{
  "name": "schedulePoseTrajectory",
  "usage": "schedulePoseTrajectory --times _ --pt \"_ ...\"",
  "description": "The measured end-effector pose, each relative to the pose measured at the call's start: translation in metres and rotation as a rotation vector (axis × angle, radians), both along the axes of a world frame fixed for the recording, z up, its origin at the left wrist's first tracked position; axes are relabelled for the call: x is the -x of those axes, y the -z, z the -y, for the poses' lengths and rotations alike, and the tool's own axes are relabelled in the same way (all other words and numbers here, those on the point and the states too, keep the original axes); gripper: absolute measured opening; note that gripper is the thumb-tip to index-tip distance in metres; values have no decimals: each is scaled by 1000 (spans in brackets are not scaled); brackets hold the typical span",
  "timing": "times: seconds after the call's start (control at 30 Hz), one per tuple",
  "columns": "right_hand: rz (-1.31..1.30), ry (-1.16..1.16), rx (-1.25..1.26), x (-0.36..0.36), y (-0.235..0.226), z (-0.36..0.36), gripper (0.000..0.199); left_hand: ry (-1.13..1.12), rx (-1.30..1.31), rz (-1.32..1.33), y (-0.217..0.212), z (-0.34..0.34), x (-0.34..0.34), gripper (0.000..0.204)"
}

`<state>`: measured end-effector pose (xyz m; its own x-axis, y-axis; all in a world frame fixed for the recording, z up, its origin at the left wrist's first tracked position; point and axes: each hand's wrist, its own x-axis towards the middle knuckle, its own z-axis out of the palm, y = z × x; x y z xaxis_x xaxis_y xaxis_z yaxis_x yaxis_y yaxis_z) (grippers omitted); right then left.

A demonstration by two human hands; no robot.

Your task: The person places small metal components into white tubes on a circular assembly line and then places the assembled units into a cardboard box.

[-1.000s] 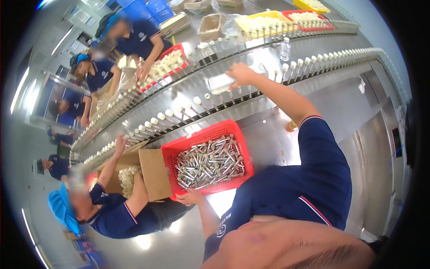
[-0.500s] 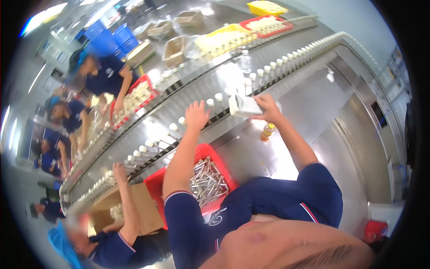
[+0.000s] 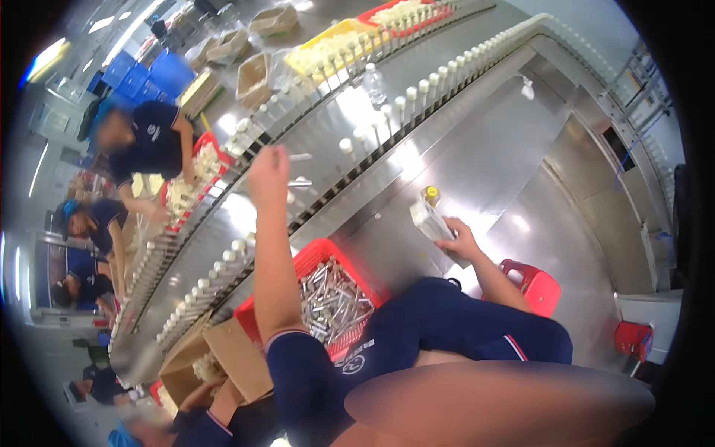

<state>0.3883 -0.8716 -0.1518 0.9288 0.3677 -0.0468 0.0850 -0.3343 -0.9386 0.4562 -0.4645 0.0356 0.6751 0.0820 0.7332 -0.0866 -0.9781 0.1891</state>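
Tubes (image 3: 331,298), silver ones, fill the red crate (image 3: 313,257) just under my left arm, beside the steel line. My left hand (image 3: 268,173) is raised over the conveyor (image 3: 320,134); it is blurred, the fingers look curled together, and I cannot tell if they hold something. My right hand (image 3: 458,242) is low at my right side, fingers closed around a pale bundle (image 3: 430,221), with a small yellow-capped bottle (image 3: 430,196) just above it. White-capped bottles (image 3: 417,93) stand in a row along the belt edge, close in front of my left hand. Between belt and bundle the steel panel (image 3: 477,149) is bare, so there is room for moving. A cardboard box (image 3: 231,357) touches the crate at my left. A red stool (image 3: 532,283) stands near my right elbow. Other workers (image 3: 153,141) in dark blue shirts stand at the far side of the line
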Motion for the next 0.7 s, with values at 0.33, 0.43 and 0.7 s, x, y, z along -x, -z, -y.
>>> schedulePoseTrajectory --times 0.33,0.43,0.7 --pt "774 -522 171 -138 -101 -187 74 -782 867 -559 246 -7 343 30" --pt "1010 -641 174 -167 -112 -256 72 -862 813 -555 296 25 408 29" --pt "1065 -715 469 -189 -91 -295 70 -893 614 -660 282 43 391 37"
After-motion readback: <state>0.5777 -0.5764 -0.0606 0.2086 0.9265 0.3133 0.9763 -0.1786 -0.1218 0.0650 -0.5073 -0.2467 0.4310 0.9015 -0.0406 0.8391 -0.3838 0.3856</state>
